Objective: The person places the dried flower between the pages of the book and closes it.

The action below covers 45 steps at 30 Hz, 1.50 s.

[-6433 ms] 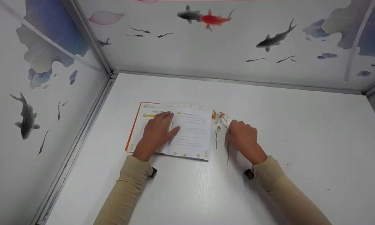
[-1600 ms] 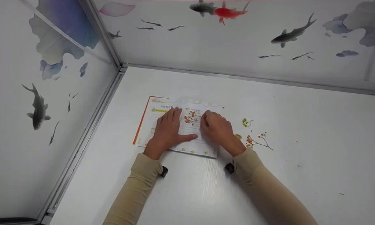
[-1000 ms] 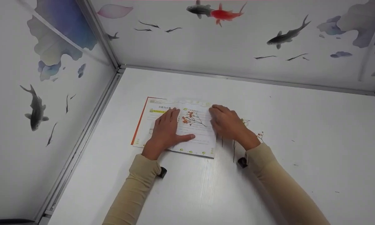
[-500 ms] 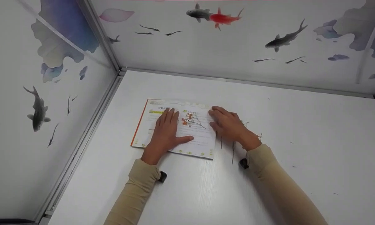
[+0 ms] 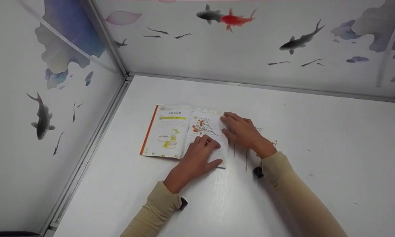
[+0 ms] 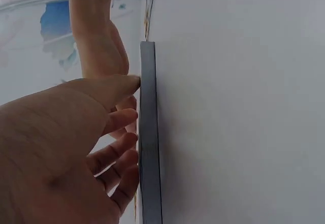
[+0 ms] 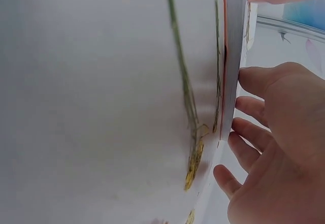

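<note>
Book [image 5: 153, 136]: open flat; step in hand, seemingly, steadying it, and the next move would call for a light touch. Left page [image 5: 171, 125]: now uncovered, the left hand having shifted off. Left hand [image 5: 199, 156]: gripping nothing, at the book's 5 o'clock. Orange sprig [image 5: 196, 129]: on the right page [image 5: 215, 120], at that hand's 12 o'clock. Right hand [image 5: 242, 131]: gripping nothing, at the book's 3 o'clock edge. Loose stems [image 5: 246, 161]: 6 o'clock from there.
</note>
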{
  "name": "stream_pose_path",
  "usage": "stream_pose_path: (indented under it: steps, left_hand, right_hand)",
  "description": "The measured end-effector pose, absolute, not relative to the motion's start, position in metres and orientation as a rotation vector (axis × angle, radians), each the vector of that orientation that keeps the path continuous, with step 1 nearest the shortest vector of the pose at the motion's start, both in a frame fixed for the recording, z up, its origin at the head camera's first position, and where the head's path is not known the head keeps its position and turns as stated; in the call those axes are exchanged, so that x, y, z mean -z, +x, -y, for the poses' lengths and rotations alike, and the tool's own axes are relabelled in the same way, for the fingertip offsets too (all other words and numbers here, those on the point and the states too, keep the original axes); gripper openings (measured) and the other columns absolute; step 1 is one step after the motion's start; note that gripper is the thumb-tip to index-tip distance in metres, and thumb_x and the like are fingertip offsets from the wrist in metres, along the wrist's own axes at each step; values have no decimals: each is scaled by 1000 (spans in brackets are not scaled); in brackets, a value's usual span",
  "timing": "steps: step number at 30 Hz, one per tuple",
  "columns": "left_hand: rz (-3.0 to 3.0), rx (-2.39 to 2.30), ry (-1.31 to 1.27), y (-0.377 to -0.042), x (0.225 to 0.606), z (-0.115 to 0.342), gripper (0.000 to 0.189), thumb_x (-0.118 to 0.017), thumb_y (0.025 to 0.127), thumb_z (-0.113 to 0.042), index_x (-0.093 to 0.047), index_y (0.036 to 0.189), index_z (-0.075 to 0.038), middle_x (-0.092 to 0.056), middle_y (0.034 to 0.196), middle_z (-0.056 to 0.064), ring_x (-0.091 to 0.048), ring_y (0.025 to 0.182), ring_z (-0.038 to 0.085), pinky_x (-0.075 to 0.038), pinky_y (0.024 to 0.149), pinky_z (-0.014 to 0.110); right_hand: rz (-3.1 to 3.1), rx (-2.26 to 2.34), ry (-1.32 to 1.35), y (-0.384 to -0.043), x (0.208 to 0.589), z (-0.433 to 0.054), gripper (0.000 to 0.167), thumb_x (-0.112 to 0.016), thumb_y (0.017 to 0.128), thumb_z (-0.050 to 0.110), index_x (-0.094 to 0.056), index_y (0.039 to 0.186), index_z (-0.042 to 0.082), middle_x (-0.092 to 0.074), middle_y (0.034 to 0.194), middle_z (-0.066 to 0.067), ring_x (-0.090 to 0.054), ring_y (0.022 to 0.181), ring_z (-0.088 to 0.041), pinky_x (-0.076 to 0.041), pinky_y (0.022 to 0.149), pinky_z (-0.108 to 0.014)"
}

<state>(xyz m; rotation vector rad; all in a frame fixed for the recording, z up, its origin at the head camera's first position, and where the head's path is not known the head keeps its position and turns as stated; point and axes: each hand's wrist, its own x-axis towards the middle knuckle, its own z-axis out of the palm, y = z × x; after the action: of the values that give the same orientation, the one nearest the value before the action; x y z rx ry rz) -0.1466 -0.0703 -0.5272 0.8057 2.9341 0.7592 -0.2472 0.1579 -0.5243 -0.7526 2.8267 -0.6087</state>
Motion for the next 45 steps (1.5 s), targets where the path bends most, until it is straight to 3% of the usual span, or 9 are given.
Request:
stream_pose_path:
  steps: [8,14,24,34,40,45]
  left_hand:
    - [-2899,-689,716,-142,532,65,59,-74,97,-62,-57,141,-27,-52,137,1,-47,124,25,-47,99,46]
    - [-2908,-684,696,-139,533,64,60,-72,97,-63,-56,143,-29,-50,143,1,-45,129,27,-45,102,48]
    - [-2881,-719,629,-140,531,60,48,-67,103,-54,-56,141,-27,-49,143,3,-43,130,29,-43,102,50]
    - [-2900,-744,596,-142,528,58,37,-65,107,-37,-61,144,-34,-52,135,3,-44,121,29,-42,92,49]
    - [-3048,-728,628,-144,532,55,40,-71,101,-20,-67,140,-31,-61,129,3,-55,114,29,-49,84,48]
    - [-3135,-747,591,-144,529,53,42,-79,93,-10,-71,131,-26,-69,119,0,-66,106,26,-55,80,45]
  right_hand:
    - [-2830,665,-759,-243,527,-163,57,-57,114,34,-47,164,11,-39,174,-13,-42,160,-36,-35,121,-69]
    - [-2838,672,-758,-243,526,-161,57,-57,113,34,-47,164,10,-40,174,-13,-43,159,-36,-35,122,-68]
    - [-2860,658,-757,-240,524,-160,57,-59,113,34,-49,162,8,-42,172,-14,-44,159,-35,-38,119,-68]
    - [-2879,682,-753,-237,525,-160,58,-62,111,33,-49,163,10,-42,173,-13,-44,159,-34,-38,120,-68]
    - [-2873,714,-759,-236,528,-162,57,-60,112,32,-48,164,11,-42,173,-12,-40,161,-31,-35,121,-68]
    - [-2910,746,-723,-235,529,-165,59,-49,116,30,-35,170,13,-31,179,-11,-36,164,-29,-33,123,-64]
